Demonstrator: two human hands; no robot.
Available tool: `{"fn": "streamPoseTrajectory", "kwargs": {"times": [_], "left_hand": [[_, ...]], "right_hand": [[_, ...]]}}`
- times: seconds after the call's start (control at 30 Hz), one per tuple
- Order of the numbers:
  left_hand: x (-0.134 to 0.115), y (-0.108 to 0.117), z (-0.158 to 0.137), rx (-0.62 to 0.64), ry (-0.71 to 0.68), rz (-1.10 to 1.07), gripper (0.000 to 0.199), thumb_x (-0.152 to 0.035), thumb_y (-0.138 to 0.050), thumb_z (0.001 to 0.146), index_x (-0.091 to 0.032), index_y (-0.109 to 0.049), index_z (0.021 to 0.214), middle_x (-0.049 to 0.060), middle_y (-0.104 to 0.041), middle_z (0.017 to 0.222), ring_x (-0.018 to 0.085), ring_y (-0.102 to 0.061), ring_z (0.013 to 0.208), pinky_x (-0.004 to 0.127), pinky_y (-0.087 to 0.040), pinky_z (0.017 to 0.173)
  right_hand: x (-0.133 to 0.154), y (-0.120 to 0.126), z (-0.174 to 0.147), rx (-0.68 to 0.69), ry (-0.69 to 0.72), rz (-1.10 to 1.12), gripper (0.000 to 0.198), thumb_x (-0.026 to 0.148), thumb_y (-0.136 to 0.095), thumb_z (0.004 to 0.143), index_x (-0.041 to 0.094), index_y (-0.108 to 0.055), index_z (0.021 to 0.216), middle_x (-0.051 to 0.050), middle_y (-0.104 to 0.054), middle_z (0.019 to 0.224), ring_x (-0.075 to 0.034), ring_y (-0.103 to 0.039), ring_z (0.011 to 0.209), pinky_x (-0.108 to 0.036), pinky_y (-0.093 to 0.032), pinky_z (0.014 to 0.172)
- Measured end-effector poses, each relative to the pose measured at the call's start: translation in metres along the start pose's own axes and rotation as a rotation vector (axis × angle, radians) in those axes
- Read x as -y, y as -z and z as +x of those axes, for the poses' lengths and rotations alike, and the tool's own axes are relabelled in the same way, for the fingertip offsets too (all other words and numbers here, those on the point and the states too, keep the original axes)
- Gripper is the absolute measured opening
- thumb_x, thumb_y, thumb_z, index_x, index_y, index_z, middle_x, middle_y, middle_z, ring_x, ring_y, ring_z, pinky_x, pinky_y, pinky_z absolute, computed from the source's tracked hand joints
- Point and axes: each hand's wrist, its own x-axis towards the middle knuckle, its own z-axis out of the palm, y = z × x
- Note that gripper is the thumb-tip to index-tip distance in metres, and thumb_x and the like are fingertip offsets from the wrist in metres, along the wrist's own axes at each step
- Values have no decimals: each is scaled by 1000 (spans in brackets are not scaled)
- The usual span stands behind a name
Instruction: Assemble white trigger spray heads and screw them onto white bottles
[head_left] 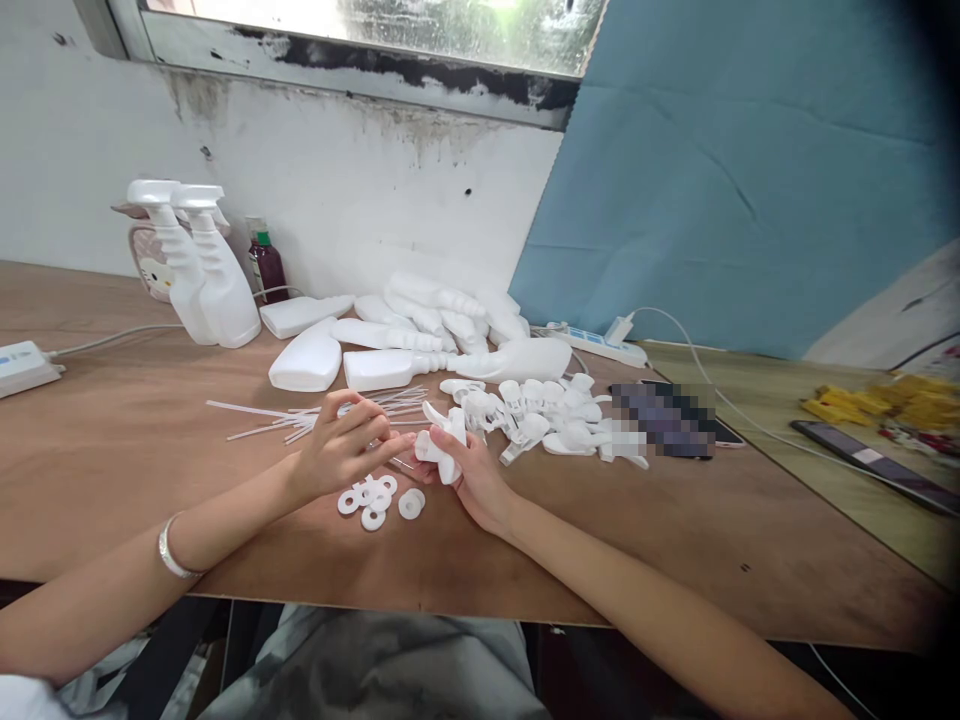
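Here's the right hand (480, 485) closed around a white spray head (451, 460) over the table (675, 520), likely steadying it for the left hand (345, 445), whose half-curled fingers reach its side; whether they pinch anything, I can't tell. White rings (369, 493) and thin tubes (397, 402) lie close by, seemingly for easy reach.

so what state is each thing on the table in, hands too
Right hand: closed around a white spray head
Left hand: fingers bent beside that head, contact unclear
Two spray bottles: upright, heads fitted
Other white bottles: lying down, no heads visible
Remaining spray heads: loose, heaped
Thin tubes: loose, scattered
White rings: loose, some overlapping
Dark bottle: upright
Power strip: white plug inserted
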Motion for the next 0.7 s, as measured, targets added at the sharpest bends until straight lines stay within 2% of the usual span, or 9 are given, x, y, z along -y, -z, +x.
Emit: {"fn": "streamPoseTrajectory", "kwargs": {"times": [0.2,0.4,0.53,0.7], "left_hand": [[0,-1,1,50,19,33,17,-8,-57,79,-21,-57,90,-5,-56,59,11,-54,69,32,-31,77],[2,-1,4,101,43,45,5,-17,-52,85,-20,-53,81,-5,-54,58,11,-55,70,32,-29,77],[2,-1,5,99,29,58,6,-18,-51,85,-20,-52,80,-5,-54,58,10,-51,65,32,-29,76],[2,-1,6,112,29,65,10,-19,-50,85,-19,-53,76,-4,-51,56,11,-46,61,33,-29,75]], "right_hand": [[-3,1,3,-32,-20,36,29,39,-70,66,16,-61,81,-3,-65,75,-13,-58,62,-24,-44,56],[-1,0,2,-36,-9,61,32,31,-75,60,15,-62,84,-2,-65,82,-13,-58,69,-25,-47,64],[0,-1,2,-75,21,-13,37,30,-77,56,17,-60,85,-1,-64,79,-14,-58,68,-26,-47,63],[-1,-1,1,-133,135,-162,38,29,-78,54,17,-58,84,1,-61,73,-13,-55,64,-25,-45,58]]}}
